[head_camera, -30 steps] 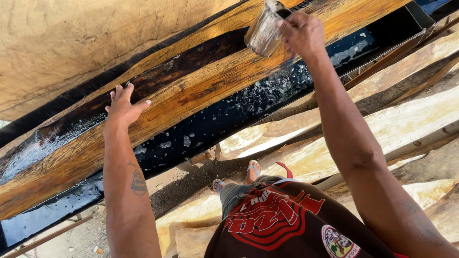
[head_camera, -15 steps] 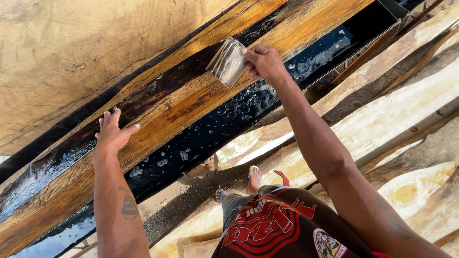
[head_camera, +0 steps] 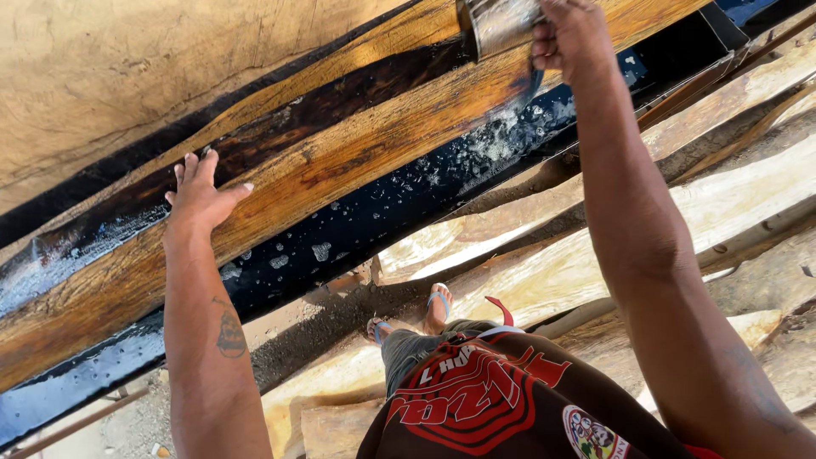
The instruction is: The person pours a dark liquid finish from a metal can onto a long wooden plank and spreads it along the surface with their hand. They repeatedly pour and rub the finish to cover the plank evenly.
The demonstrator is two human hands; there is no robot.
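The right hand (head_camera: 568,38) is closed around a clear, wet plastic scoop (head_camera: 501,24) at the top edge of the view, pressed against the upper part of a long wet wooden slab (head_camera: 357,157) that slants across the picture; the left hand (head_camera: 202,194) lies open, fingers spread, flat on the same slab lower down, well apart from the scoop; beneath the slab runs a long trough lined with black sheet (head_camera: 382,217), holding dark liquid flecked with white foam and bubbles; a pale dry plank (head_camera: 127,68) rests above the slab; sawn planks (head_camera: 552,255) lie on the ground under the person's sandalled feet (head_camera: 438,302).
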